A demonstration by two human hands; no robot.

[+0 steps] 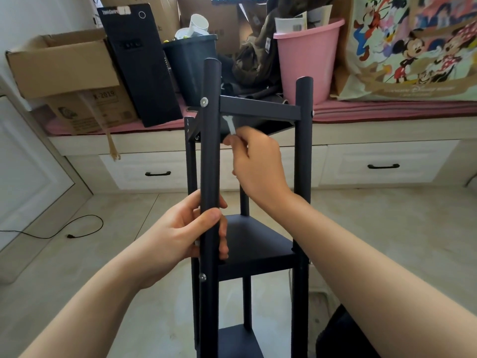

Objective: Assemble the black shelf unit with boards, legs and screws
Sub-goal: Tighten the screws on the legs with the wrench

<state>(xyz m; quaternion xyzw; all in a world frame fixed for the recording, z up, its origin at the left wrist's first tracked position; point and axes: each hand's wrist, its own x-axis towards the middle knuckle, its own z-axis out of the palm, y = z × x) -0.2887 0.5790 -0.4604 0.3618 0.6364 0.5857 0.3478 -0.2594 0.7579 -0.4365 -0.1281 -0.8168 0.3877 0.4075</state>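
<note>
Left hand gripped the near round black metal leg of the black shelf unit. Right hand pinched a small white tool under the tilted top black board.

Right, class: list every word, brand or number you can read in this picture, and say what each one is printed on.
"ThinkCentre", partly covered: tall black computer tower leaning on the bench.
"X-2029", faint: lower brown cardboard box.
"Disney", within a longer blurred line: cartoon-print fabric bag.
Too small or blurred to read: the box's other print, and the papers in the pink plastic bucket.
</note>
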